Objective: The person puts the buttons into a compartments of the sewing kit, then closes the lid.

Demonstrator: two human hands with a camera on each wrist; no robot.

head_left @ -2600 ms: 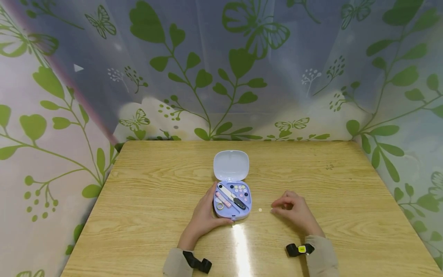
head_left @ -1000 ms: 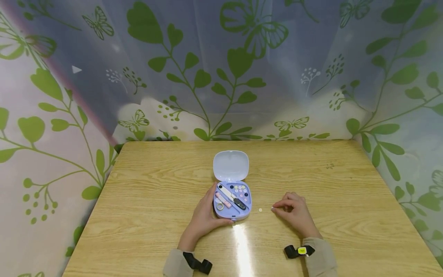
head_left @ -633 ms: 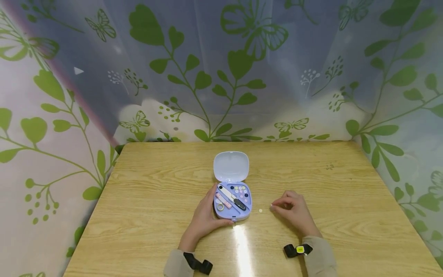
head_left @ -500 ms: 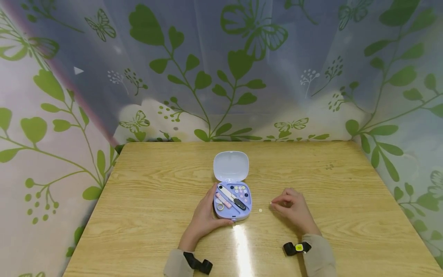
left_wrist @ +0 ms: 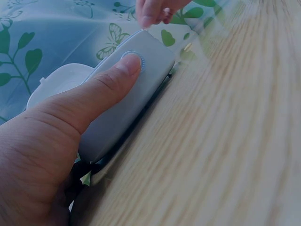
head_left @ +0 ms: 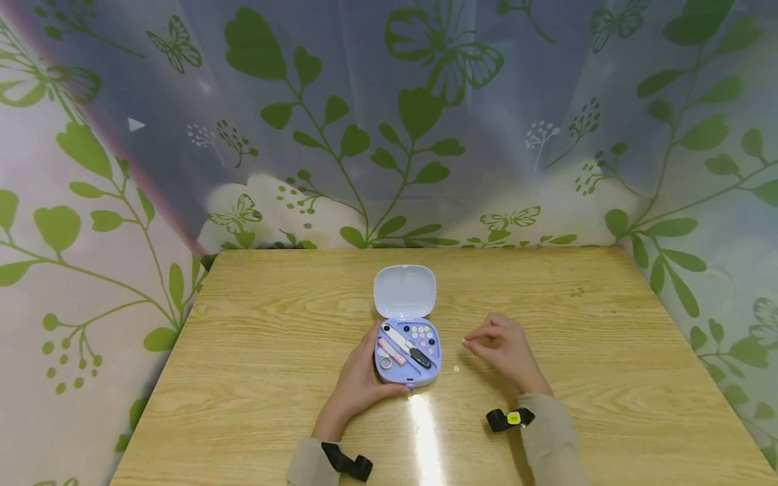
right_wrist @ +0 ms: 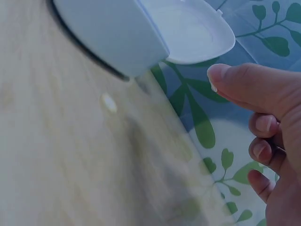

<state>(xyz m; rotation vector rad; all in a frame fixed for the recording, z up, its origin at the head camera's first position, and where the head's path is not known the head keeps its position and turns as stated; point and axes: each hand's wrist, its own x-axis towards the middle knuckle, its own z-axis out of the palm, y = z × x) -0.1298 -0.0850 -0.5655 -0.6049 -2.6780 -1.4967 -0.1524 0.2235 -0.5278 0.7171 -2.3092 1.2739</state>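
Note:
In the head view, my left hand grips a lilac sewing box from its left side. The thumb lies across the box's front wall, on the round catch in the left wrist view. My right hand is raised to the right of the box, pinching a small white button between thumb and index finger. A pale button lies on the table between box and right hand. Inside the box are several small buttons, a white-and-black tool, a pink-and-white strip and a metal ring.
The box's whitish lid is swung back toward the far side. A wooden table carries everything, with a leaf-and-butterfly patterned curtain behind it and at both sides. Black straps with cameras circle both wrists.
My right hand has lifted away from its earlier spot and moved forward and left toward the box, carrying the pinched button. My left hand and the box have stayed in place.

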